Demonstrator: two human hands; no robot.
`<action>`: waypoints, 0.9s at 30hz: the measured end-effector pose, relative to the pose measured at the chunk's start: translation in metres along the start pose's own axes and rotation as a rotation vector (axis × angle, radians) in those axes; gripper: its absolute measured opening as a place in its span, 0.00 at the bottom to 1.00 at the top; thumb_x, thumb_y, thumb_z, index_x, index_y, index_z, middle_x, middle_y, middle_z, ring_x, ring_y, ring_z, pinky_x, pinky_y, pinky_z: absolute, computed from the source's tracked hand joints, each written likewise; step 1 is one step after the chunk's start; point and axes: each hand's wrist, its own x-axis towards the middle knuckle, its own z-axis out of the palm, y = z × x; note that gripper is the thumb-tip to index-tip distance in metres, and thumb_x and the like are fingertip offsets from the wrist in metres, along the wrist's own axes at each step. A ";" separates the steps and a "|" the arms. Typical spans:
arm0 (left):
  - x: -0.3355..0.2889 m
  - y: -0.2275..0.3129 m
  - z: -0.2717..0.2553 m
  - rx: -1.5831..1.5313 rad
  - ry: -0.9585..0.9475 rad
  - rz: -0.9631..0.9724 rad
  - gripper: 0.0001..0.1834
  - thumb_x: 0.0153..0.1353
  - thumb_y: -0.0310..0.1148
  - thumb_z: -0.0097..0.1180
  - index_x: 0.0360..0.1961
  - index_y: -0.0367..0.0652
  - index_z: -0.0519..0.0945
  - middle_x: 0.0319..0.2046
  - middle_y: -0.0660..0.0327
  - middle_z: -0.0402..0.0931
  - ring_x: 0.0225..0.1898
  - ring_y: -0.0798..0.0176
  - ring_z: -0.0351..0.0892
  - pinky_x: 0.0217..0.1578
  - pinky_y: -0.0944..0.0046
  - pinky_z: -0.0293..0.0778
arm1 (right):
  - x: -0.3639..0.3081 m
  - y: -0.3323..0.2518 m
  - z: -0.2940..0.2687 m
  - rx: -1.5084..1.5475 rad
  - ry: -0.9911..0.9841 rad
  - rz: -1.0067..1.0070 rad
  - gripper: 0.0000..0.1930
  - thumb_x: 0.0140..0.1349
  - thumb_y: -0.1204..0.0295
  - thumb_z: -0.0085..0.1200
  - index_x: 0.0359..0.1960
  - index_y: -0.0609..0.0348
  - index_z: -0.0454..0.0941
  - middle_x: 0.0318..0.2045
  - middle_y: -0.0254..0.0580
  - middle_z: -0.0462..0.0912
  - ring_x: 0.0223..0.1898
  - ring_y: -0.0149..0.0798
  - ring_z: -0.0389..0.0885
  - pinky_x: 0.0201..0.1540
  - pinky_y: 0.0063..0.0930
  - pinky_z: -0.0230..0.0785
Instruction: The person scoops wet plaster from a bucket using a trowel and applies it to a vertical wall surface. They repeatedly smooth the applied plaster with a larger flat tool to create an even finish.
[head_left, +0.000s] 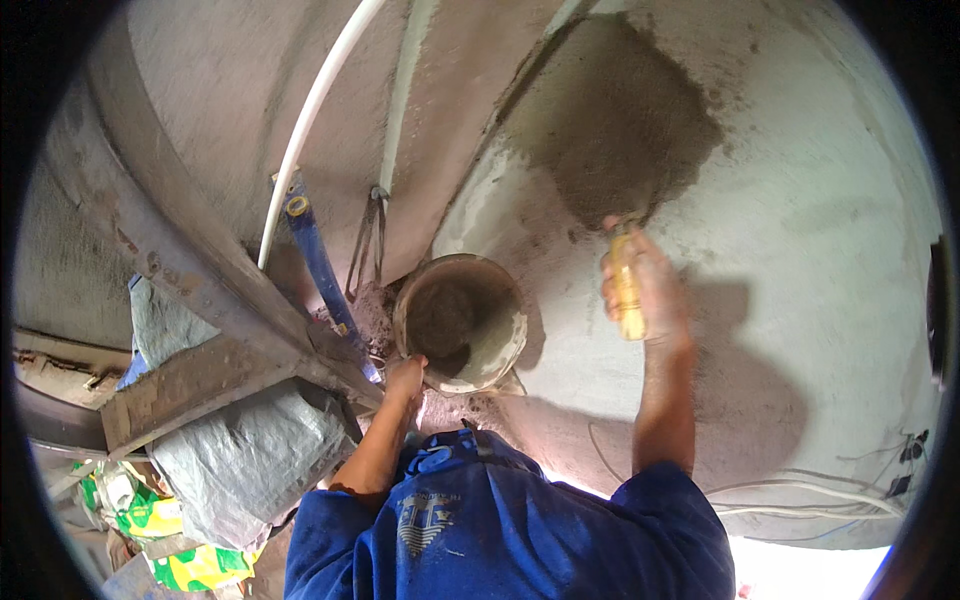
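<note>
My left hand [405, 377] is closed on the near-left rim of a round bucket [507, 345], which is tilted so that its inside shows. Dark wet mortar [440, 318] lies in it. My right hand [655, 285] is wrapped round the yellow handle of a trowel [627, 285], raised in front of the pale wall. Little of its blade can be made out, up against the lower edge of a dark damp mortar patch [620, 130] on that wall.
A blue spirit level [318, 250] leans left of the bucket, beside a white pipe [310, 110]. Rusty steel beams [190, 270] cross the left side, with a grey sheet [250, 450] draped below. Pale cables [800, 490] run along the lower right.
</note>
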 end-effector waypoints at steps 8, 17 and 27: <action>0.016 0.000 0.006 -0.003 -0.108 -0.093 0.11 0.59 0.35 0.59 0.32 0.36 0.82 0.25 0.55 0.77 0.20 0.56 0.76 0.20 0.54 0.71 | -0.009 0.032 -0.026 -0.113 0.009 0.081 0.36 0.63 0.75 0.63 0.72 0.68 0.60 0.26 0.38 0.79 0.18 0.29 0.77 0.16 0.25 0.72; -0.035 0.079 0.020 -0.155 -0.101 -0.203 0.15 0.60 0.38 0.59 0.30 0.33 0.82 0.21 0.56 0.74 0.19 0.57 0.75 0.20 0.54 0.69 | -0.091 -0.013 -0.075 0.109 -0.023 -0.465 0.30 0.69 0.76 0.53 0.72 0.63 0.62 0.28 0.38 0.80 0.19 0.27 0.81 0.17 0.20 0.75; -0.014 0.058 0.014 0.138 -0.113 0.132 0.16 0.59 0.40 0.60 0.37 0.34 0.82 0.25 0.61 0.75 0.24 0.62 0.75 0.25 0.58 0.70 | -0.066 0.137 -0.047 -1.101 -0.299 0.088 0.30 0.70 0.62 0.54 0.70 0.60 0.66 0.49 0.58 0.84 0.47 0.52 0.84 0.49 0.41 0.76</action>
